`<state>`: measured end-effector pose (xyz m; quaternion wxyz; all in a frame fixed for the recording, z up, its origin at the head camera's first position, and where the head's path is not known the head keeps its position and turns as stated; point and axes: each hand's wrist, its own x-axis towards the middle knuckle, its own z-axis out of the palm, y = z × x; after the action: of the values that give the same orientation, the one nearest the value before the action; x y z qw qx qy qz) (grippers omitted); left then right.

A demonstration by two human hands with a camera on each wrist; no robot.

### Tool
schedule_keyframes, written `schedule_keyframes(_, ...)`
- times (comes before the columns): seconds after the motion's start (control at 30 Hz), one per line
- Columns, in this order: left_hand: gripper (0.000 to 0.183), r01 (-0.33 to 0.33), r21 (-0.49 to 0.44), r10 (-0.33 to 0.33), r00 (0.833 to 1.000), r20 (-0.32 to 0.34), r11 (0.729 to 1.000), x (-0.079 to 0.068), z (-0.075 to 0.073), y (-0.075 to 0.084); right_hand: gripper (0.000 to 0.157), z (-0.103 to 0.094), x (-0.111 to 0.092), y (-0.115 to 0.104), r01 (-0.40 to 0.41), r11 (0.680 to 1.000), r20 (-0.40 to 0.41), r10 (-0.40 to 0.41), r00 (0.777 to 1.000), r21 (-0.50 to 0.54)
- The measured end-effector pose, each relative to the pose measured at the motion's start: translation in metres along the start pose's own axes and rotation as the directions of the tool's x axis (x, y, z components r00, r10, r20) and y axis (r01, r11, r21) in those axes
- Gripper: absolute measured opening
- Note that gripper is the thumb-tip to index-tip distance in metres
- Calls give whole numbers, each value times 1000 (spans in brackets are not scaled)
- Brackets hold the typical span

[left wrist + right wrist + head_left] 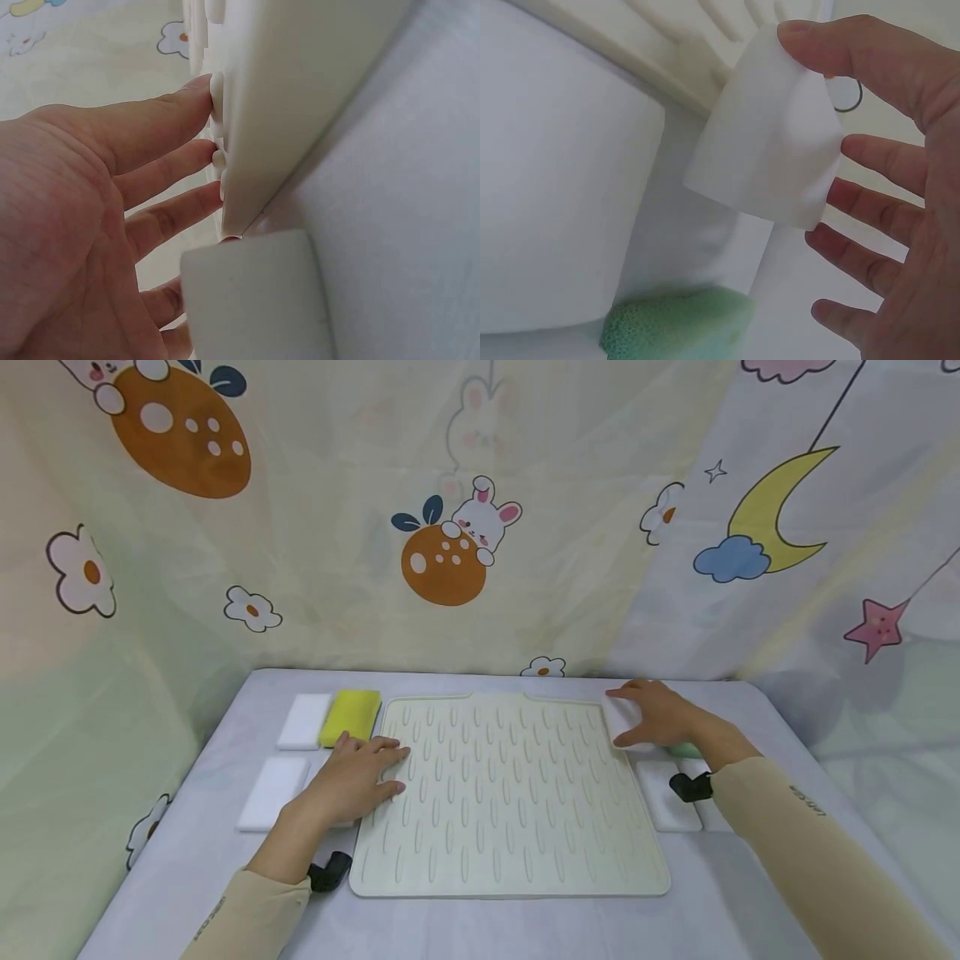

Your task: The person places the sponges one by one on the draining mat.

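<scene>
A cream drying mat [502, 802] with raised oval ridges lies flat on the white-covered table. My left hand [348, 777] rests at its left edge, fingers spread and mostly straight. In the left wrist view the fingertips touch the ridges near the mat's side [292, 82], above the end of a white block [251, 292]. At the mat's far right corner my right hand [663, 714] pinches a white sponge [769, 142] between thumb and fingers. That sponge is tilted and slightly bent, overlapping the mat's edge. Below it lies a green sponge [679, 326], mostly hidden by the hand in the head view.
Left of the mat lie a yellow sponge [352, 717] and white blocks, one behind [303, 721] and one nearer [273, 793]. More white blocks [666, 797] sit along the right side. A printed curtain [337, 568] hangs behind the table's back edge.
</scene>
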<state>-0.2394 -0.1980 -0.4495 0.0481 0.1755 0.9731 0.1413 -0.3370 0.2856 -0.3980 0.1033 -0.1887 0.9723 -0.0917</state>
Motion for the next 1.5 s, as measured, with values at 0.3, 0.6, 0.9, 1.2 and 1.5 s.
schedule_keyframes(0.3, 56, -7, 4, 7, 1000, 3, 1000, 0, 0, 1, 89, 5, 6, -13, 1, 1000, 7, -1, 1000, -18)
schedule_keyframes(0.6, 56, -8, 1, 8, 1000, 3, 1000, 0, 0, 2, 89, 9, 11, -24, 15, 1000, 19, -15, 1000, 10)
schedule_keyframes(0.9, 57, 7, -6, -7, 1000, 10, 1000, 2, 3, 0, 88, 13, 18, -30, 17, 1000, 40, -17, 999, 19)
schedule_keyframes(1.2, 58, 11, 0, -11, 1000, 12, 1000, 1, 3, -1, 87, 14, 21, -37, 27, 1000, 48, -27, 998, -9)
schedule_keyframes(1.5, 58, 17, -4, -17, 1000, 14, 1000, 1, 2, 0, 85, 11, 21, -44, 43, 999, 60, -42, 997, -22)
